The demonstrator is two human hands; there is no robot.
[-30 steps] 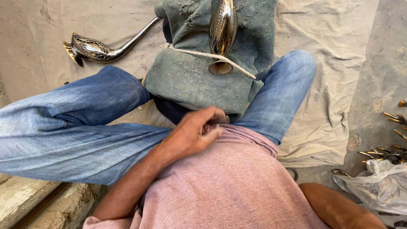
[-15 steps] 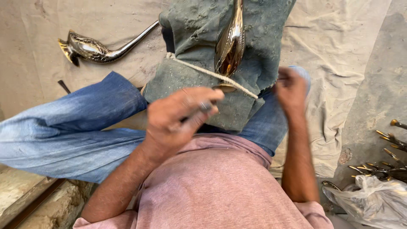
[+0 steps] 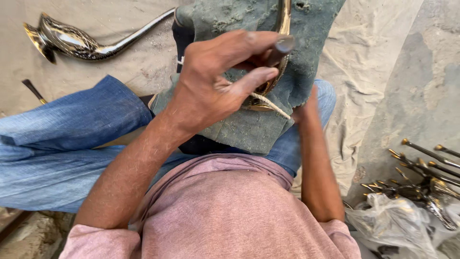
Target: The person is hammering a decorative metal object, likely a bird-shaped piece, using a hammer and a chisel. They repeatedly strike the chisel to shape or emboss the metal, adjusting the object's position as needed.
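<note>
left hand (image 3: 215, 81): grip clenched on dark tool handle (image 3: 280, 48) | right hand (image 3: 304, 108): mostly hidden, grip cannot tell | brass piece (image 3: 282, 29): under grip on green cloth pad (image 3: 249, 124), long axis pointing away | plastic bag (image 3: 397, 225): far right, brass rods (image 3: 421, 168) beside.

Metalcraft workshop: brass pieces (image 3: 421, 180) piled, dusty floor cloth (image 3: 373, 62).

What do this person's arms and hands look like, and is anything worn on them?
Both arms are bare from the short pink sleeves of a T-shirt down to the fingers. No gloves, watch, rings or bands show. The left forearm is lean, with fine dark hair and some dust. The left hand looks sinewy, with short nails. The right forearm is slim; the right hand is mostly hidden.
</note>
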